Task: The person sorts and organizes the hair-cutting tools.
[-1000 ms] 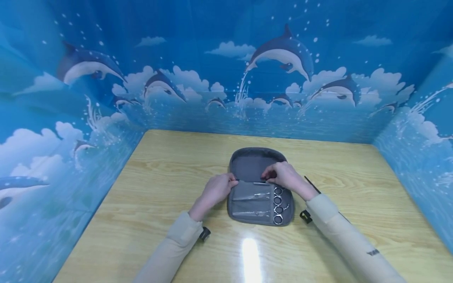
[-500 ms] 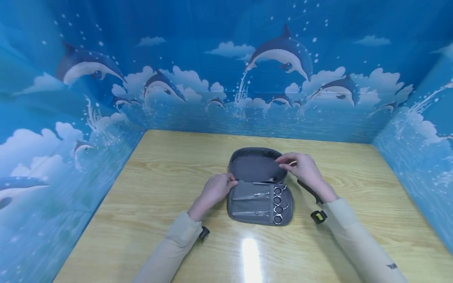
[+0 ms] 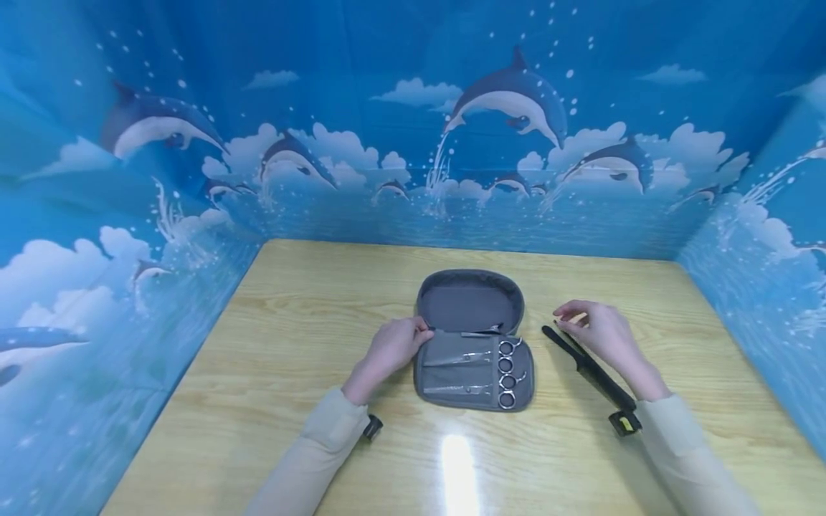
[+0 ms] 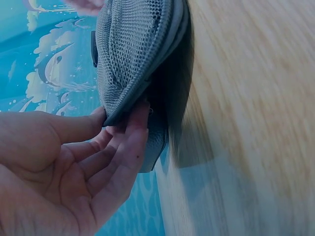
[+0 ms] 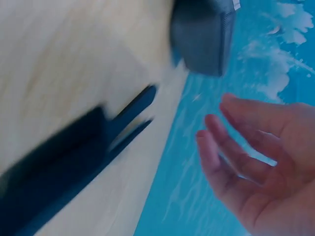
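A grey zip case (image 3: 471,301) lies unfolded on the table, its hollow half at the back. At the left of its fold, my left hand (image 3: 392,342) pinches the edge; the left wrist view shows thumb and fingers on the corner of the mesh-textured fabric (image 4: 130,54). Silver scissors (image 3: 507,365) show their finger rings along the right of the front panel. My right hand (image 3: 603,333) hovers over the table to the right, fingers bent loosely and holding nothing. Beneath and beside it lie black combs (image 3: 600,380), one with a flat handle, one with a thin tail.
Clear plastic pockets (image 3: 458,390) cover the left of the front panel. A wood-grain table (image 3: 310,301) carries everything, and blue dolphin-print sheets (image 3: 413,143) stand around its back and sides. Light glares off the table (image 3: 458,473) near the front.
My right hand has left the case's fold and moved right, over to the combs, which now show more fully. My left hand has kept its pinch on the case edge.
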`<state>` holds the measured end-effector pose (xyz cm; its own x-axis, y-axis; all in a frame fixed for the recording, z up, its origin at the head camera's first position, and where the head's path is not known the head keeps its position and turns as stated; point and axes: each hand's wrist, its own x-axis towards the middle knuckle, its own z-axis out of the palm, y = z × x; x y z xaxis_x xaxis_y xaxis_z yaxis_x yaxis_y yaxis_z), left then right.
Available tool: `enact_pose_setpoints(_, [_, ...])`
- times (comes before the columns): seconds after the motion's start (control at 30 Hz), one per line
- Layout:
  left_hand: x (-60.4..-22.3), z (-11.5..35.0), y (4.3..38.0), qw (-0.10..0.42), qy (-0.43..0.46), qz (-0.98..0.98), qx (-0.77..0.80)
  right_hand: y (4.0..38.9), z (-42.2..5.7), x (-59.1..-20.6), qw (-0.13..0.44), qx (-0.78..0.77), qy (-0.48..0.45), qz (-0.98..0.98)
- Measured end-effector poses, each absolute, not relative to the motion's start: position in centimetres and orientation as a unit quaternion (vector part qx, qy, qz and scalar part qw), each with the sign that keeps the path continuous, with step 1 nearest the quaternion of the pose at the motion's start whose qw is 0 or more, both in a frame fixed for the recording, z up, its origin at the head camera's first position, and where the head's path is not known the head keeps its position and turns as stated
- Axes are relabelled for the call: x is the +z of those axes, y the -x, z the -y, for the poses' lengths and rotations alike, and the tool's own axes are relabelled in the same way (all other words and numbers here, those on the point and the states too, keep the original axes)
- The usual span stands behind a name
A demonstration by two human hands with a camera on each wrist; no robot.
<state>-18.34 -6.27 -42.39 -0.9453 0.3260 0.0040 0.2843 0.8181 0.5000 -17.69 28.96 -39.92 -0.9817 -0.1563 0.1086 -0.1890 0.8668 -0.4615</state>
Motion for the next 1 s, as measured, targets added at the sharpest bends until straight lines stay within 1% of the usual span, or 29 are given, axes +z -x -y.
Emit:
enact_pose_setpoints(0.23, [-42.5,6.1,18.3,0.052,-0.153,-0.954,0.254,16.5,-32.1,-41.2,-0.080,0.174,-0.067,0.979])
enact_pose_setpoints(0.33, [-42.5,6.1,18.4,0.058,-0.147,-0.954,0.256,16.4,-32.7,-41.5,-0.112,0.162,-0.057,0.979])
enact_pose_setpoints(0.43, [-42.5,6.0,18.4,0.063,-0.143,-0.953,0.259,16.5,-33.1,-41.8,-0.122,0.165,-0.056,0.977])
enact_pose_setpoints(0.6, [-42.6,5.9,18.4,0.067,-0.140,-0.953,0.260,16.8,-33.4,-42.3,-0.121,0.186,-0.057,0.973])
enact_pose_setpoints(0.8, [-42.6,5.9,18.4,0.068,-0.140,-0.954,0.258,17.0,-33.9,-42.8,-0.128,0.242,-0.071,0.959])
enact_pose_setpoints(1.0, [-42.6,6.0,18.4,0.068,-0.137,-0.955,0.256,17.3,-34.1,-43.1,-0.115,0.280,-0.079,0.950])
